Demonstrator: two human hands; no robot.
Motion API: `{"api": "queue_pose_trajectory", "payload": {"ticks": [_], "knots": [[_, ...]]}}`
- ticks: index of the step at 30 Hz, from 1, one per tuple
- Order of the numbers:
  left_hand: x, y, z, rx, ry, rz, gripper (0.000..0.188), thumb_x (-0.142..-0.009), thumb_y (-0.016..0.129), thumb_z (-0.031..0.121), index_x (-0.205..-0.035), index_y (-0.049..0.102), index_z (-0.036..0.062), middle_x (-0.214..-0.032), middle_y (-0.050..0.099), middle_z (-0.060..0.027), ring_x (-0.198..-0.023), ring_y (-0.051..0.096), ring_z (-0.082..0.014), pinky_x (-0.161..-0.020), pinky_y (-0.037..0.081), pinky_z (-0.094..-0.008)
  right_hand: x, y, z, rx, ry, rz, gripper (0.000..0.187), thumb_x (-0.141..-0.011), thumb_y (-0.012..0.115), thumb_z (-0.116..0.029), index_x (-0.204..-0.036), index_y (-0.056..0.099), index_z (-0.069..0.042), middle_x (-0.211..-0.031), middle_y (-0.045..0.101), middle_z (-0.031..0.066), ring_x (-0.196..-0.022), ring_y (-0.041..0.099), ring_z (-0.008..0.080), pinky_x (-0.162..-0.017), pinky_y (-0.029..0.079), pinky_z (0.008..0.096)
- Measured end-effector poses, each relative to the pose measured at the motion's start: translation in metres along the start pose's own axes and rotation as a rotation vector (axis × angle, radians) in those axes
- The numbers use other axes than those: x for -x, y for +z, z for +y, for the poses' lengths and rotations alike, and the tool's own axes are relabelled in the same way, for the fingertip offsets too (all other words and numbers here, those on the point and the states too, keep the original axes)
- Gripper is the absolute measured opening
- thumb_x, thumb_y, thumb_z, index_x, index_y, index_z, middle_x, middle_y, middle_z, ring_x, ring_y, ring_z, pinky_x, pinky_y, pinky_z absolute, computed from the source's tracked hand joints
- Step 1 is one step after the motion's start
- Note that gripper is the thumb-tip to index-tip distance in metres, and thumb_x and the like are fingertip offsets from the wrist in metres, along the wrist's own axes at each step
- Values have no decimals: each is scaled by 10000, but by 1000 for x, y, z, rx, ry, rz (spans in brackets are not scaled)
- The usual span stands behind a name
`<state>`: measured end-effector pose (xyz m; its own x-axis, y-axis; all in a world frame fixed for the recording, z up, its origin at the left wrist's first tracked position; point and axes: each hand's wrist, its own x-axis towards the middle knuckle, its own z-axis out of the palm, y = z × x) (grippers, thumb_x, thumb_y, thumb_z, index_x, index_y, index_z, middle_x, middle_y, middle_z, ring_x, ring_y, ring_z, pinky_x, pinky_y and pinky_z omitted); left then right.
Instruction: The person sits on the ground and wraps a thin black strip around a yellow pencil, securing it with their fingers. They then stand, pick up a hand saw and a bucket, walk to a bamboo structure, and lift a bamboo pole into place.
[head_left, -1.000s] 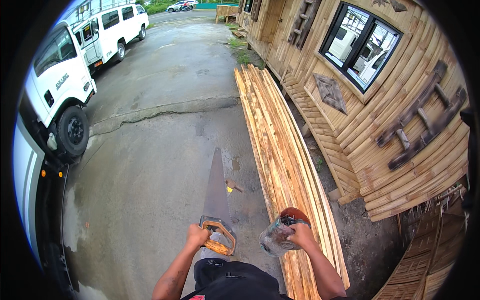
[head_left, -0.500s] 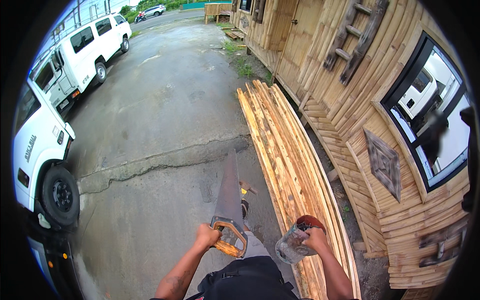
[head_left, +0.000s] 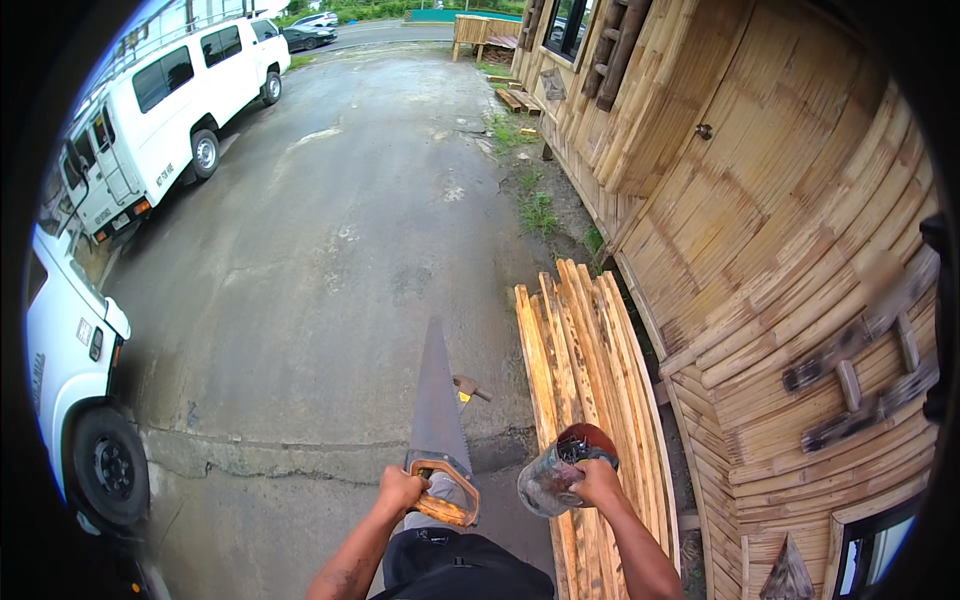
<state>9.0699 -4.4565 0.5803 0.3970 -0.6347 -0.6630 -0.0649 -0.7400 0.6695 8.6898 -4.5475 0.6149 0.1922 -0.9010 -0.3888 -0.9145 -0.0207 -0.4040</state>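
Note:
My left hand [head_left: 402,490] is closed round the wooden handle of a handsaw [head_left: 438,405], whose long dark blade points ahead and away from me. Beside the blade shows a hammer head [head_left: 470,388]; its handle is mostly hidden behind the saw, and I cannot tell what holds it. In my right hand [head_left: 597,485] is a stained, battered can [head_left: 548,482], gripped at its rim and tilted. Reddish brown inside, it holds dark thin pieces that look like nails. The can hangs above a stack of long wooden boards [head_left: 575,370] lying on the ground to my right.
A bamboo-walled building [head_left: 780,200] with a door runs along the right. White vehicles stand at the left, the nearest showing a black wheel [head_left: 108,468]. Wet concrete [head_left: 330,270] stretches ahead, with a cracked seam [head_left: 250,462] across it. Weeds [head_left: 538,212] grow along the building's base.
I have moved forward along the boards; their far end and the cracked seam are nearer, and the door is now alongside. Both hands keep their holds on the handsaw and the can.

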Motion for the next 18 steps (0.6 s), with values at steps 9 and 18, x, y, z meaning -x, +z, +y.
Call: {"api": "queue_pose_trajectory", "payload": {"ticks": [9, 18], "knots": [[-308, -52, 365, 16, 9, -19, 207, -695, 787, 36, -798, 691, -115, -736, 691, -160, -607, 671, -236, -521, 517, -398, -408, -204, -204, 61, 4, 56, 356, -700, 753, -148, -1055, 774, -136, -930, 730, 215, -937, 703, 394, -842, 561, 482], [-627, -78, 654, 208, 70, -6, 145, -716, 770, -22, -752, 659, -108, -686, 657, -143, -574, 647, -231, -477, 497, -406, -841, -335, -343, 50, -143, 4, 397, -684, 837, -200, -1067, 771, -120, -973, 732, 203, -952, 705, 377, -834, 557, 471]]}}
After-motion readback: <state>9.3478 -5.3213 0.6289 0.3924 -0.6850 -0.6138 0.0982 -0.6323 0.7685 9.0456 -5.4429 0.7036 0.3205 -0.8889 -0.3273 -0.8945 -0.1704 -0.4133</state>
